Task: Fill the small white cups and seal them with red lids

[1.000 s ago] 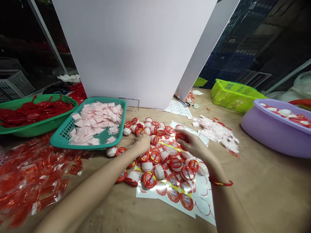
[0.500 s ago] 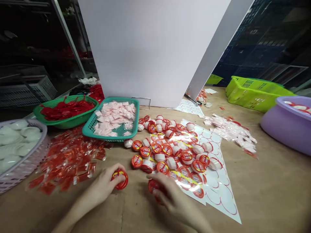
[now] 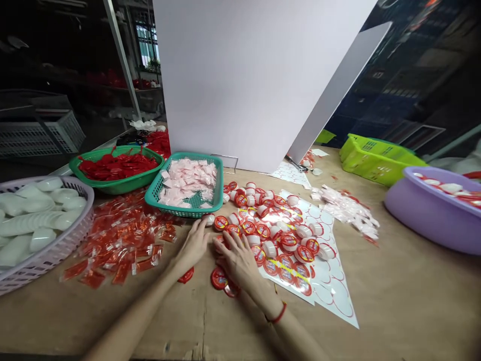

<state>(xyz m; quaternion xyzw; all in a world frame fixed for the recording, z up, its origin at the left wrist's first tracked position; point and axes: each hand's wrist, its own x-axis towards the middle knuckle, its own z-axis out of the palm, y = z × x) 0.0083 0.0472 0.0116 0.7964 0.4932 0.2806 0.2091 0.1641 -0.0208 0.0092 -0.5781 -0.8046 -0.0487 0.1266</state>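
Note:
My left hand (image 3: 193, 244) reaches to a white-sided cup (image 3: 209, 219) at the near corner of the teal basket, its fingers loosely extended. My right hand (image 3: 237, 256) lies with fingers spread over red-lidded cups at the left edge of the pile. Beneath its wrist side, a red round lid (image 3: 218, 278) rests on the table, with another beside it. One more red lid (image 3: 187, 275) is partly hidden by my left forearm. The pile of red and white cups (image 3: 263, 230) covers part of a printed sticker sheet (image 3: 340, 296).
Red sachets (image 3: 124, 240) lie left, beside a lilac basket (image 3: 84, 228) of white cups. Behind are a green basket (image 3: 116, 188) of red pieces and a teal basket (image 3: 221, 188) of pink sachets. Right stand a purple tub (image 3: 424, 215) and lime basket (image 3: 370, 168).
Both hands have moved forward to the cups. The red lids they held now lie on the table behind them, and the fingers have opened. The view has shifted slightly.

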